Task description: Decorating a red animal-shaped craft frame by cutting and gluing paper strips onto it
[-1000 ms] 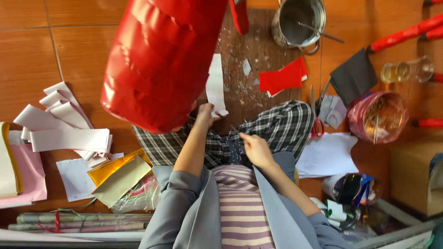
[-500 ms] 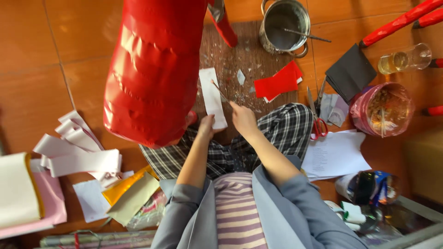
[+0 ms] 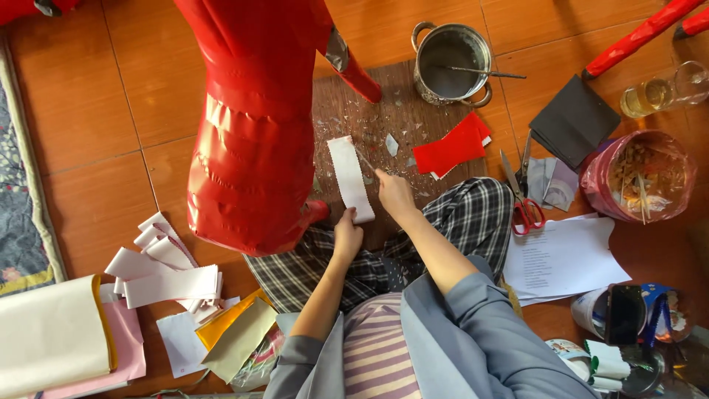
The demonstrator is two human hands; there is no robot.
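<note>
Red glossy figure (image 3: 251, 125), largest item: stands at 11 o'clock from the hands, upright on the tiled floor (image 3: 96, 148), its foot touching the board's left side.

Brown wooden board (image 3: 399, 111): at 12 o'clock, strewn with small chips; bears the work.

Checked cloth over the lap (image 3: 458, 222): at 6 o'clock from the strip.

White printed sheets (image 3: 569, 258): at 3 o'clock, well apart.

Stack of cream and pink paper (image 3: 52, 332), with loose white strips (image 3: 162, 281): at 8 o'clock, well apart.

Steel pot (image 3: 450, 63) with a thin rod across it: 1 o'clock, at the board's far edge.

Red-lined bucket of scraps (image 3: 639, 177): 3 o'clock.

Dark folded sheet (image 3: 572, 122): 2 o'clock.

Red paper pieces (image 3: 450, 148): just beside the right hand, at 2 o'clock.

Red-handled scissors (image 3: 521, 199): at 3 o'clock, untouched.

White paper strip (image 3: 349, 177): long axis runs 12 to 6 o'clock, slightly tilted left at the top. Bare board lies on both sides of it.

Left hand (image 3: 347, 235): closed, pinching the strip's near end from 6 o'clock.

Right hand (image 3: 395, 193): closed around a thin tool (image 3: 364, 159), kind unclear, whose tip points to 10 o'clock and meets the strip's right edge about midway. This hand is nearer the strip's middle.
</note>
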